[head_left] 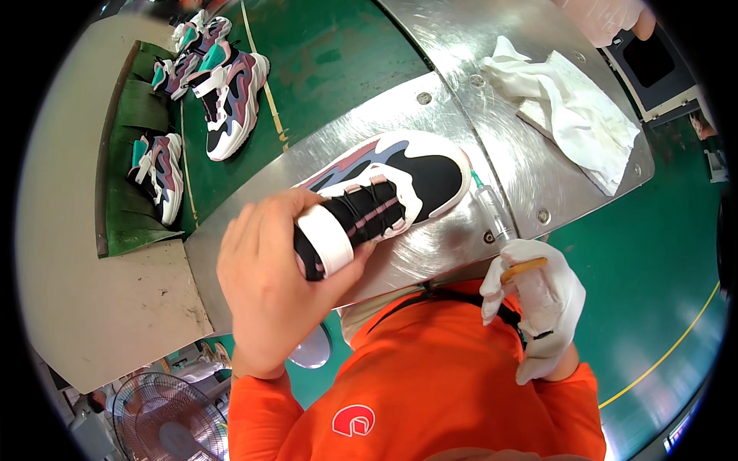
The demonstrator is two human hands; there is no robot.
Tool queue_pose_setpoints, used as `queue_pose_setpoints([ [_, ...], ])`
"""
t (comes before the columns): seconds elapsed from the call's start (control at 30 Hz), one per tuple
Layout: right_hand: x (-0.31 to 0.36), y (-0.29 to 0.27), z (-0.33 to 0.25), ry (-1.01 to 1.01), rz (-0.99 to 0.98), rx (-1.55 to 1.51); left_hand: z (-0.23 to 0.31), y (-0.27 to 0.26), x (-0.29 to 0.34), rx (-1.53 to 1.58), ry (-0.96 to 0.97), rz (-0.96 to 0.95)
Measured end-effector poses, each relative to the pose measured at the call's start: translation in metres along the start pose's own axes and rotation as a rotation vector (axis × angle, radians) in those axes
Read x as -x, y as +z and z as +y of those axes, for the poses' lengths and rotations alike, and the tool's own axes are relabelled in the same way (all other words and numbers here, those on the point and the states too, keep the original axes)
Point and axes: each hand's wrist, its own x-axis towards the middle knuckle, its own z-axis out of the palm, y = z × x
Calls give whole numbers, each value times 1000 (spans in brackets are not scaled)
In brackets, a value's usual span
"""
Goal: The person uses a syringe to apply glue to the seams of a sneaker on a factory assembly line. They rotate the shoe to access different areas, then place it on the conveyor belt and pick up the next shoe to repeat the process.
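Note:
My bare left hand (269, 269) is closed round the ankle end of a sneaker (440, 178) in black, white, mauve and blue. The shoe is tipped on the metal table, its toe pointing right and its laces and white strap toward me. In my white-gloved right hand (538, 296) is a clear syringe (493, 211) with a yellowish finger flange. Its green-based tip meets or nearly meets the toe edge of the sole; whether they touch I cannot tell.
A crumpled white cloth (573, 107) lies on the metal table (400, 269) at the right. More sneakers (234, 100) stand on the green surface at left. Top right, another person's hand (607, 17) shows near a dark device (653, 65). A fan (169, 419) stands lower left.

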Motion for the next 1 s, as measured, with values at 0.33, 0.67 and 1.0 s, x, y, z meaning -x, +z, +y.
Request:
queue_pose_setpoints([
  [0.33, -16, -18, 29, -153, -207, 10, -25, 2, -47, 225, -207, -276],
  [0.67, -26, -25, 26, -196, -275, 146, -42, -8, -84, 369, -392, -519],
  [1.0, -33, -25, 29, -280, -330, 119, -54, -5, -96, 280, -409, -550],
])
